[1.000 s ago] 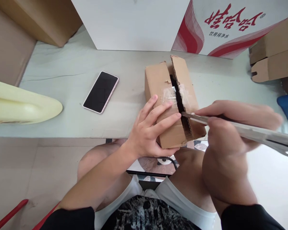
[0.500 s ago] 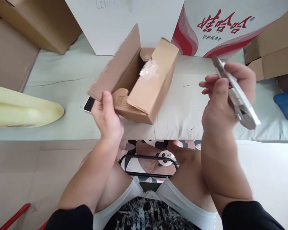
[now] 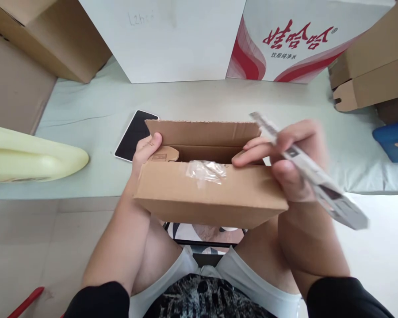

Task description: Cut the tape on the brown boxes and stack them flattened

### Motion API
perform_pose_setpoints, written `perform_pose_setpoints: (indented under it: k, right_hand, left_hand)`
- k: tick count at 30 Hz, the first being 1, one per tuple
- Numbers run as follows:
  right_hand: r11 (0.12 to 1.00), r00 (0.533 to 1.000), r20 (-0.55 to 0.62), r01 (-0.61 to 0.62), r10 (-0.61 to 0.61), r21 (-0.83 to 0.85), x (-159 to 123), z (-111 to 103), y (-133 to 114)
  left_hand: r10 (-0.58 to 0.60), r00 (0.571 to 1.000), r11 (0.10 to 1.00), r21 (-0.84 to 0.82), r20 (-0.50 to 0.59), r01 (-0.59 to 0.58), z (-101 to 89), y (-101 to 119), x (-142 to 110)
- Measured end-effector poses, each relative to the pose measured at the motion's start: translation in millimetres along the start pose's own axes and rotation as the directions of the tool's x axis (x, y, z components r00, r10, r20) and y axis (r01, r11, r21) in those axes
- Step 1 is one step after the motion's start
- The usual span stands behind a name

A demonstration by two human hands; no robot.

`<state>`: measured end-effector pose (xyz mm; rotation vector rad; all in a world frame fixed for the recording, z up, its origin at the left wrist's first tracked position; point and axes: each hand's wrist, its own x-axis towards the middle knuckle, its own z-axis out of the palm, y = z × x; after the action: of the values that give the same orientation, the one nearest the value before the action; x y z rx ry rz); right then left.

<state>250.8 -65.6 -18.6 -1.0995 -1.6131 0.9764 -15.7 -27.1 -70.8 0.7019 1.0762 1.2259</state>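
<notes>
Brown cardboard box (image 3: 199, 214) held over near edge of pale-green cloth-covered table (image 3: 185, 99), partly open: far flap (image 3: 202, 132) up, taped near flap (image 3: 166, 181) across, contents unseen. Left hand (image 3: 141, 157) clamped on box's left end; right hand (image 3: 296, 187), touching box, grips grey-white metal cutter (image 3: 315, 173).

box (image 3: 215, 196): matt cardboard | tape (image 3: 206, 171): glossy plastic | phone (image 3: 132, 134): smooth, glossy

The cardboard box (image 3: 215, 187) gapes between its flaps (image 3: 205, 132); right hand (image 3: 308, 140) and knife (image 3: 315, 177) crowd its right end.
</notes>
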Motion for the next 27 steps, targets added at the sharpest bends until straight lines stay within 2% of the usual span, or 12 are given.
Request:
perform_pose_setpoints:
  k: [2,4,6,9,11,13,15,17,19,22,24,27]
  right_hand:
    - [0.994,0.992,0.121,-0.036,0.023,0.106,-2.3,2.2,1.2]
    - [0.981,0.963,0.241,-0.152,0.12,0.12,-2.8,0.8,7.6]
    - [0.967,0.932,0.326,-0.212,0.157,0.14,-2.4,-2.5,17.9]
    - [0.963,0.931,0.343,-0.196,0.124,0.184,-0.1,-4.3,32.7]
    - [0.976,0.974,0.22,-0.098,0.054,0.194,3.0,-1.2,37.7]
    - [0.984,0.999,0.006,0.047,-0.048,0.169,7.9,4.0,39.0]
    - [0.974,0.957,-0.24,0.196,-0.164,0.116,14.2,8.9,39.7]
    - [0.958,0.878,-0.422,0.279,-0.225,0.071,20.9,11.9,42.2]
    - [0.957,0.827,-0.524,0.282,-0.207,0.067,26.7,12.8,46.8]
    - [0.977,0.769,-0.631,0.195,-0.1,0.082,32.3,10.9,55.9]
    - [0.988,0.716,-0.695,0.145,-0.065,0.057,34.1,7.8,62.9]
    - [0.993,0.679,-0.729,0.115,-0.087,-0.01,34.5,1.7,75.3]
  left_hand:
    - [-0.02,1.0,0.999,0.027,0.002,0.02,2.6,-0.3,1.5]
    - [-0.043,0.999,0.994,0.099,-0.008,0.044,3.2,1.1,2.4]
    - [-0.062,0.997,0.982,0.178,-0.041,0.068,2.1,3.3,2.6]
    - [-0.086,0.989,0.966,0.233,-0.12,0.112,0.5,4.9,4.1]
    - [-0.101,0.981,0.957,0.255,-0.163,0.141,1.1,2.7,7.5]
    - [-0.072,0.982,0.959,0.258,-0.174,0.116,3.2,-3.1,12.6]
    - [0.013,0.988,0.979,0.203,-0.154,0.019,6.2,-11.1,17.2]
    - [0.117,0.99,0.99,0.086,-0.073,-0.111,9.0,-17.9,18.6]
    - [0.108,0.991,0.994,0.003,0.084,-0.109,10.4,-20.5,16.0]
    - [-0.105,0.956,0.994,0.001,0.275,0.109,9.7,-16.9,8.2]
    - [-0.171,0.938,0.983,-0.004,0.302,0.181,7.9,-13.2,3.4]
    - [-0.145,0.952,0.989,0.039,0.269,0.14,5.3,-11.2,-1.6]
